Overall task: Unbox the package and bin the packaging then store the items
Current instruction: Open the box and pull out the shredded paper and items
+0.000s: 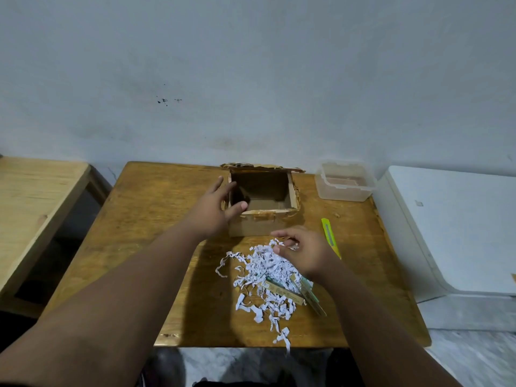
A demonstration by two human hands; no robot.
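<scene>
readable text: none
flat packets (296,289): printed strips, too blurred to read
shredded paper (262,265): dark print specks, illegible
white appliance (452,227): small grey mark, too small to read

So the wooden table (156,219) is carrying everything here: an open cardboard box (262,229) is sitting toward the back, a clear plastic tub (344,188) is standing in the back right corner, a yellow-green cutter (329,236) is lying just right of the box, and shredded paper (262,268) is lying heaped in front, half burying some flat packets (296,291).
</scene>
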